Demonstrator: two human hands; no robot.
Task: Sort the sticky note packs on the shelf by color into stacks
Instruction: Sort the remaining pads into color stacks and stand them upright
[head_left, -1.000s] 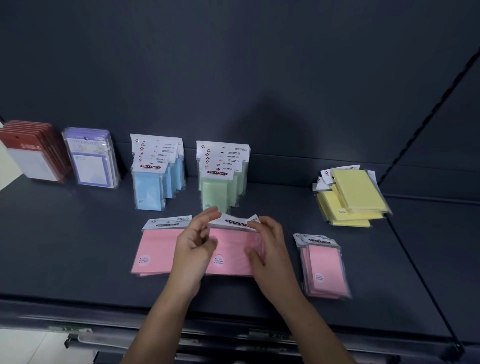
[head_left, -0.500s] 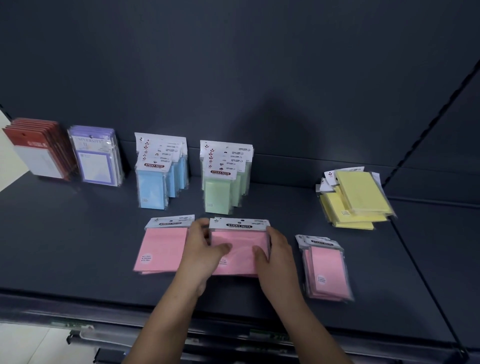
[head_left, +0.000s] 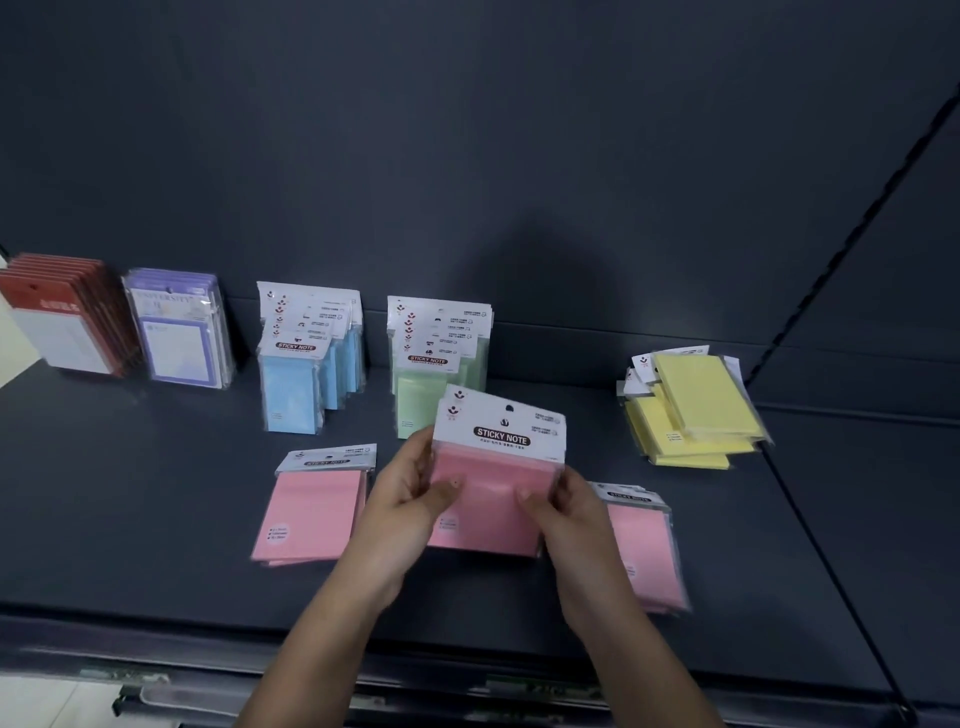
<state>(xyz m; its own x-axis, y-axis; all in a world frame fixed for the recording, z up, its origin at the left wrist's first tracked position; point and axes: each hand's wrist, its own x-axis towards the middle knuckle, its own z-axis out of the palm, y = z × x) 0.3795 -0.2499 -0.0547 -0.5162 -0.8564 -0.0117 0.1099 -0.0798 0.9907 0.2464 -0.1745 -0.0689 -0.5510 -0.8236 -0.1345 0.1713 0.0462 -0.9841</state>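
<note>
Pink sticky note packs (head_left: 493, 499), tilted up between the hands: left hand (head_left: 408, 499) grips one side edge, right hand (head_left: 571, 514) the other. Judged light, fairly stiff, slick in their wrap; side edges offer the surest hold.

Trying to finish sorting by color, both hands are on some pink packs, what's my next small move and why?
Probably lower the held pink packs onto the pink pile at left. Your left hand and right hand grip them tilted up, pink lies split, and a second pink pile sits at right.
</note>
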